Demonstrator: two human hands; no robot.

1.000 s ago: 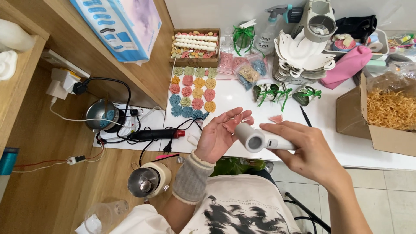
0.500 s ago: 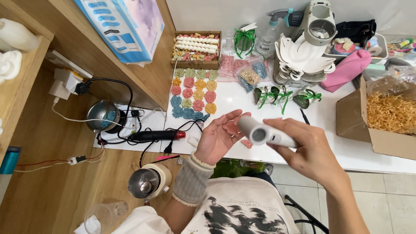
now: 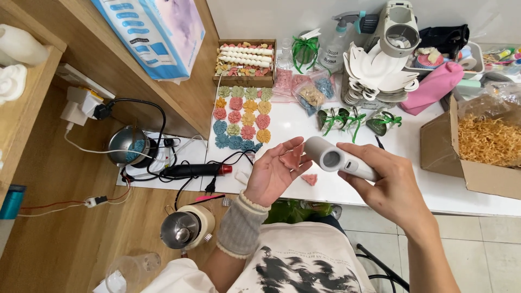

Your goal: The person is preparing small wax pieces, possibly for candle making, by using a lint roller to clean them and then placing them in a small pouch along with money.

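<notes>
Handling first: we judge the small pink leaf-shaped piece (image 3: pixel 291 158) to be light, rigid and brittle — a moulded cast with thin tips that would chip under a pinch. It lies flat on the upturned palm of our left hand (image 3: pixel 275 174), fingers spread wide and slightly cupped, not closed on it; the palm hovers above the front edge of the white bench (image 3: pixel 347 190). Support from beneath, as here, or a light hold by the broad edges looks the safer way to take it.

Our right hand (image 3: pixel 392 187) is wrapped firmly round the body of a white handheld tool (image 3: pixel 341 160), its round end turned toward the piece and close to it; whether they touch we cannot tell. The tool looks smooth, hard and moderately light — a full-hand grip at mid-body suits it.

A second small pink piece (image 3: pixel 310 179) lies on the bench just beside the left fingertips. Toward the back left of the bench, rows of coloured moulded pieces (image 3: pixel 241 118) are laid out in a grid, with a wooden tray (image 3: pixel 245 80) of more behind them. At the right edge stands a cardboard box (image 3: pixel 471 146) of shredded paper filling.
</notes>
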